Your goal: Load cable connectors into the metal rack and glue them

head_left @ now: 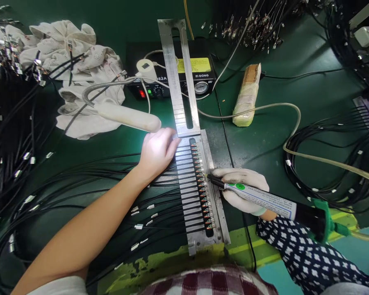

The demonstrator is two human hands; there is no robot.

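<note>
My bare left hand (159, 150) rests at the upper left edge of a slotted metal fixture (187, 241), its fingers curled against the metal near the hinge; whether they pinch anything is hidden. Black cables (169, 196) lie side by side in the fixture, their connector ends (201, 176) lined up along the slot. The fixture's hinged lid (169, 53) is swung open, away from me. In a white glove, my right hand (246, 190) grips a dispensing syringe (261, 200) with a black barrel and green cap. Its dark tip points at the connectors around the middle of the row.
A flexible lamp (127, 116) shines just above my left hand. Behind the lid sits a black dispenser box (132, 61) with a gauge. A taped block (247, 96), crumpled cloth (89, 82) and a coil of cables (295, 180) lie around. An air hose (332, 162) runs across the right.
</note>
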